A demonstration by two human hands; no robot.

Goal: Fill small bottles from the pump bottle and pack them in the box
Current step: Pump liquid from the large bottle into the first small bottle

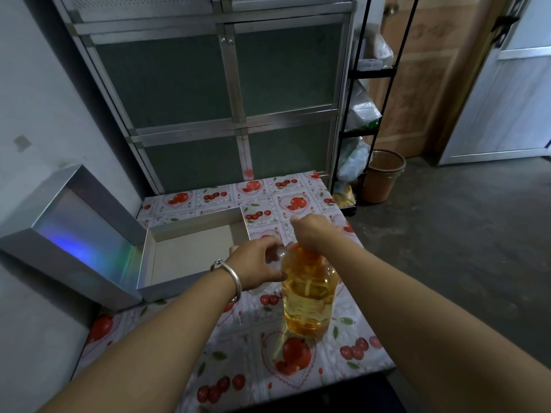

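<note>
A clear pump bottle point(308, 296) of amber liquid stands on the table, its orange pump top under my right hand point(313, 231), which presses down on it. My left hand point(258, 263) grips a small clear bottle point(278, 254) held against the pump bottle's neck on its left side. The small bottle is mostly hidden by my fingers, and I cannot tell how full it is. An open silver box point(190, 231) lies to the left on the table, with nothing visible inside.
The box's shiny lid point(74, 222) stands open at the left, leaning toward the wall. The fruit-print tablecloth point(268, 368) covers a small table. A metal cabinet stands behind, with a black shelf rack point(366, 120) and a brown bucket point(384, 177) at the right.
</note>
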